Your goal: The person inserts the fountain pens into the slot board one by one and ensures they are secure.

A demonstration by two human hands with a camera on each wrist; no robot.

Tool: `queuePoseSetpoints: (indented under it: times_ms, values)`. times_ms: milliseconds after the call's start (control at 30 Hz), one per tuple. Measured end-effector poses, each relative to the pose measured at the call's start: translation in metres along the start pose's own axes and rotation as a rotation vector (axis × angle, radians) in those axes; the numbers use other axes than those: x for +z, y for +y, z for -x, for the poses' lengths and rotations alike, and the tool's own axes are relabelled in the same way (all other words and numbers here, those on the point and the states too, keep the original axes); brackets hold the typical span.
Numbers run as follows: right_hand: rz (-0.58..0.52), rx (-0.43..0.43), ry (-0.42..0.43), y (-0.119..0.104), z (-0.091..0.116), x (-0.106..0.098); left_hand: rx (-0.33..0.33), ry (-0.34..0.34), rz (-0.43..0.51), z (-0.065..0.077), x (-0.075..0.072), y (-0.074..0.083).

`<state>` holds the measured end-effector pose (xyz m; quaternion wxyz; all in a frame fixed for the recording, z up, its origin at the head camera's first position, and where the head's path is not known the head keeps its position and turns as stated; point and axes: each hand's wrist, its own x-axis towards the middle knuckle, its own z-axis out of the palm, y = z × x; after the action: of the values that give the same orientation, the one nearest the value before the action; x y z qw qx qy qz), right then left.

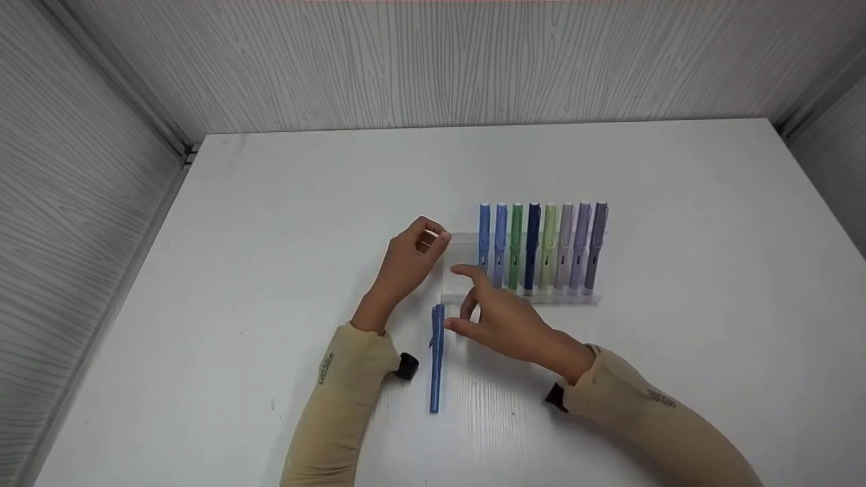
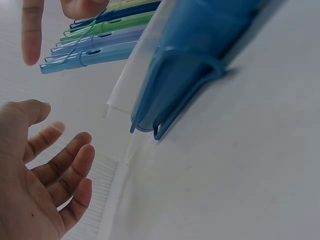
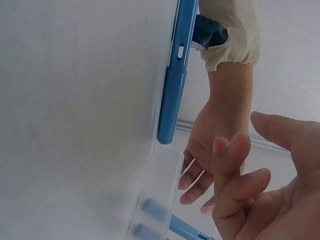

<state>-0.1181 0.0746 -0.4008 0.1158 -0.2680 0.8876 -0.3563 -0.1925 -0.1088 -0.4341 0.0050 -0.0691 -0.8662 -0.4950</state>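
Observation:
A clear stand point(image 1: 462, 251) holds a row of several upright capped pens point(image 1: 532, 247) in blue, green, navy, yellow-green and purple shades. Its left section has no pen in it. My left hand point(image 1: 409, 257) is at the stand's left end, fingers loosely bent, thumb near the back corner, nothing held. Over the front left of the stand, my right hand point(image 1: 511, 325) has its thumb and index finger spread apart, with nothing between them. A blue pen point(image 1: 436, 362) lies on the table in front of the stand, clip end toward it, close to the right thumb tip.
The white table point(image 1: 270, 203) meets a grey wood-grain panel point(image 1: 406, 67) at the back. Similar panels stand at both sides. Each beige sleeve point(image 1: 352, 392) has a small black device at its cuff.

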Motion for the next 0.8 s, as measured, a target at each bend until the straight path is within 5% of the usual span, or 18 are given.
queuePoseSetpoints:
  times_ms: [333, 800]
  values:
    - [-0.005, 0.050, -0.133, -0.004, -0.002, 0.007, 0.006, 0.003, 0.010, 0.000, 0.000, -0.001]
    - [0.087, 0.240, -0.272, -0.009, -0.015, 0.019, 0.003, 0.004, 0.000, 0.000, -0.001, 0.000]
